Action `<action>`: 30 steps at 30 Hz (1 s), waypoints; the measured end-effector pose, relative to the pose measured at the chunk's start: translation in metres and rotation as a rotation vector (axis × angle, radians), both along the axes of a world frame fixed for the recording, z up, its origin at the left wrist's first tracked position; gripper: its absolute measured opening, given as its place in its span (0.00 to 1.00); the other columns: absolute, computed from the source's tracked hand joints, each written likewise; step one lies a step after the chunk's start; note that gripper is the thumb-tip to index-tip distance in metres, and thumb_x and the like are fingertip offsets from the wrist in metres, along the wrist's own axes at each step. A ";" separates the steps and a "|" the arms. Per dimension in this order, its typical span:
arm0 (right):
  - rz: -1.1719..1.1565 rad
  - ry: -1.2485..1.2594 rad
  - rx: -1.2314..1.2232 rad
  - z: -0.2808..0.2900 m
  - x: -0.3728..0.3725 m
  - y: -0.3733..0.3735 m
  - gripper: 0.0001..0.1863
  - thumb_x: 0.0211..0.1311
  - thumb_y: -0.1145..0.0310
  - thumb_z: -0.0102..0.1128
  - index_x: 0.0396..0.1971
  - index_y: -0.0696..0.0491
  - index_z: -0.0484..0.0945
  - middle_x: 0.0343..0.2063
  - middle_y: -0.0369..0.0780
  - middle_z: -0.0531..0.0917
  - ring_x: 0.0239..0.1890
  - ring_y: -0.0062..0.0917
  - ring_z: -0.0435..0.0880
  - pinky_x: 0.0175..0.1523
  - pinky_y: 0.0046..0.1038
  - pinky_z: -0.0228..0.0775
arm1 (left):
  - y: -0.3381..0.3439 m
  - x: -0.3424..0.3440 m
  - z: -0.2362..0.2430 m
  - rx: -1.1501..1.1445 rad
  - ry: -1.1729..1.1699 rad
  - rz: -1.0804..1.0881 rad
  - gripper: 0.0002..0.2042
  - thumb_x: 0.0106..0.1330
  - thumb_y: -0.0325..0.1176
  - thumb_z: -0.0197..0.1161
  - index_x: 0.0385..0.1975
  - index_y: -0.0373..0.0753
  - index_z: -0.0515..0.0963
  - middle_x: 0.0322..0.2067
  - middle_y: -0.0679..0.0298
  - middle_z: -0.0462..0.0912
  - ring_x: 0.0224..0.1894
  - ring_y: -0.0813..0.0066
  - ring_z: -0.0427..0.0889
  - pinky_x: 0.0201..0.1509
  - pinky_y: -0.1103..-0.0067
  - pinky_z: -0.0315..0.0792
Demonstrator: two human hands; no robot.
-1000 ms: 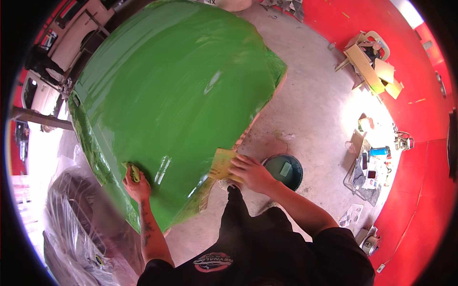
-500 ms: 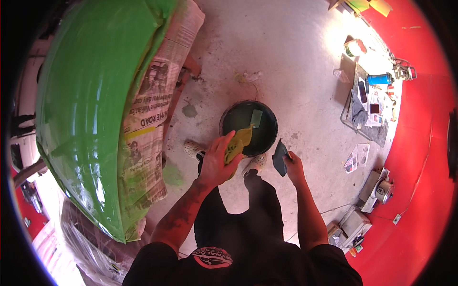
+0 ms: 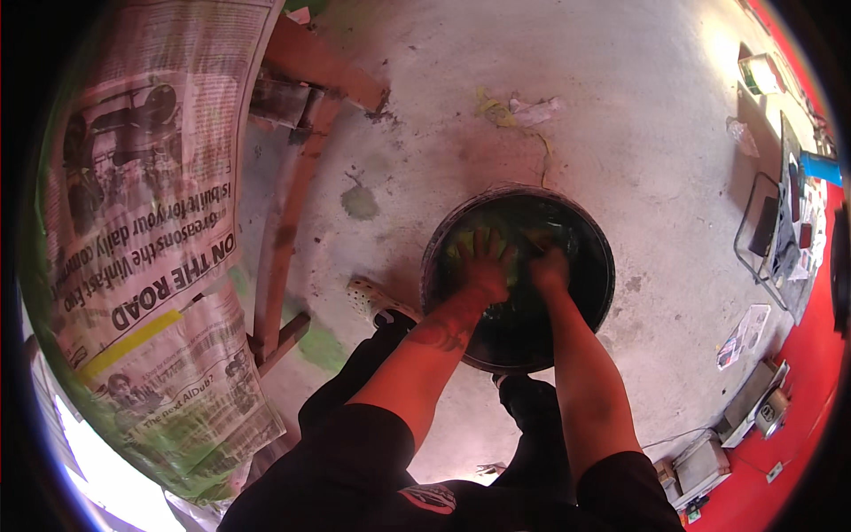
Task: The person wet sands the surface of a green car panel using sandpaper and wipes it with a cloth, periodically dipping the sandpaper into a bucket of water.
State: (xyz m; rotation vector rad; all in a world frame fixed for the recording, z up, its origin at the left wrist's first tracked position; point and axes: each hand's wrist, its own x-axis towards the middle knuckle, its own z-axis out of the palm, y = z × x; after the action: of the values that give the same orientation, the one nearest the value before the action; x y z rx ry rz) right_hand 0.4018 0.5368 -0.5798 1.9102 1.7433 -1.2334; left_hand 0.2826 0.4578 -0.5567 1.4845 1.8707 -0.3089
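Note:
Both my hands are down inside a round black bucket (image 3: 606, 266) of dark, greenish water between my feet. My left hand (image 3: 485, 266) has its fingers spread, with a yellow-green cloth (image 3: 463, 246) showing around and under them. Beside it, my right hand (image 3: 550, 269) is closed with curled fingers near the bucket's middle. Whatever it grips is lost in the dark water and blur; a small brownish-yellow patch shows by its fingertips.
On the left hangs a newspaper-masked panel (image 3: 160, 222) with green paint edges, beside a reddish-brown stand (image 3: 282, 222). Crumpled scraps (image 3: 534, 112) lie beyond the bucket. A low table (image 3: 769, 230) with assorted items and boxes (image 3: 703, 465) line the red wall at right.
Both hands have gone down into the bucket, the left with the yellow-green cloth. The dark grey sheet in my right hand no longer shows clearly. My view has moved closer to the bucket.

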 end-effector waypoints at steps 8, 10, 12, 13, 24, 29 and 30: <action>0.122 -0.048 0.091 -0.061 0.047 -0.050 0.21 0.54 0.66 0.62 0.50 0.54 0.79 0.43 0.51 0.83 0.49 0.46 0.82 0.54 0.39 0.72 | -0.026 -0.016 -0.021 0.022 -0.348 0.310 0.30 0.50 0.40 0.68 0.56 0.39 0.73 0.53 0.45 0.76 0.57 0.47 0.75 0.60 0.59 0.70; 0.059 0.068 0.027 -0.020 0.033 -0.055 0.23 0.53 0.66 0.64 0.51 0.55 0.78 0.43 0.50 0.84 0.48 0.43 0.83 0.54 0.38 0.72 | -0.039 -0.038 0.012 -0.032 -0.432 0.447 0.22 0.49 0.36 0.68 0.45 0.34 0.79 0.45 0.44 0.80 0.46 0.49 0.82 0.48 0.66 0.78; -0.091 0.211 0.020 0.028 0.034 -0.047 0.23 0.52 0.68 0.66 0.50 0.55 0.78 0.40 0.45 0.85 0.43 0.36 0.85 0.49 0.34 0.75 | -0.031 -0.043 0.061 -0.030 -0.467 0.547 0.19 0.49 0.36 0.68 0.41 0.33 0.80 0.42 0.46 0.82 0.42 0.54 0.84 0.46 0.69 0.78; -0.170 0.267 0.062 0.047 0.042 -0.042 0.21 0.52 0.69 0.67 0.48 0.55 0.78 0.38 0.42 0.86 0.39 0.31 0.86 0.43 0.32 0.77 | -0.025 -0.043 0.082 -0.044 -0.524 0.633 0.17 0.49 0.35 0.69 0.38 0.32 0.82 0.39 0.49 0.83 0.39 0.58 0.85 0.44 0.71 0.79; -0.894 0.694 -0.217 0.278 0.007 0.005 0.10 0.51 0.76 0.58 0.35 0.52 0.77 0.27 0.33 0.81 0.23 0.21 0.80 0.23 0.20 0.69 | -0.009 -0.144 0.367 0.486 -1.774 1.375 0.21 0.58 0.25 0.60 0.54 0.33 0.72 0.44 0.61 0.80 0.44 0.73 0.80 0.50 0.75 0.75; -0.495 1.023 -0.004 0.407 -0.126 0.060 0.19 0.55 0.76 0.48 0.48 0.54 0.70 0.41 0.37 0.76 0.45 0.26 0.76 0.53 0.28 0.68 | -0.043 -0.288 0.523 1.120 -1.737 1.115 0.28 0.54 0.20 0.62 0.58 0.31 0.68 0.47 0.60 0.80 0.48 0.70 0.80 0.56 0.74 0.74; -0.298 1.084 0.132 0.438 -0.172 0.062 0.24 0.55 0.76 0.48 0.55 0.52 0.68 0.44 0.37 0.75 0.48 0.24 0.73 0.56 0.26 0.64 | -0.057 -0.316 0.538 1.178 -1.545 1.119 0.26 0.54 0.21 0.61 0.56 0.31 0.70 0.45 0.61 0.80 0.46 0.71 0.81 0.54 0.75 0.75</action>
State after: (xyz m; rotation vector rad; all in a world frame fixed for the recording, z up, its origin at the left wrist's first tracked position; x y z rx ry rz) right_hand 0.2294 0.5989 -0.1417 1.6913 2.0062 -2.6646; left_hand -0.0333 0.4008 -0.0185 0.4284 1.0386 2.0596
